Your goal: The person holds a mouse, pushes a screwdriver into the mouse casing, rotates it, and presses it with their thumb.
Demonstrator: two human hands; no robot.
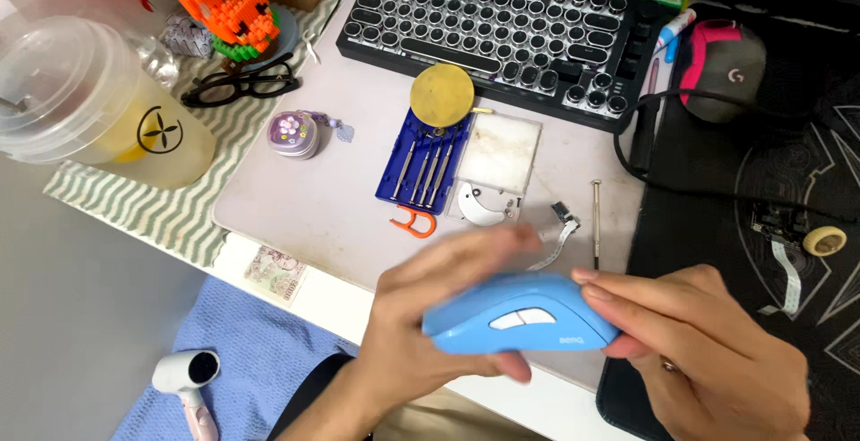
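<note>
- While the head view looks down, a blue computer mouse (520,315) sits between both hands, just below the blue screwdriver case (425,165).
- Left hand (430,315) wraps its near end, fingers blurred, thumb underneath.
- Right hand (708,351) grips its far end, fingertips (591,280) on top.
- Beside the case lie an orange pry tool (413,222), a loose screwdriver (597,210) and a round-keyed keyboard (493,24).

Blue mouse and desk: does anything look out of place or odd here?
Yes. Both hands hold the blue mouse on its side, while a ribbon cable, a screwdriver and a white part lie loose on the mat.
</note>
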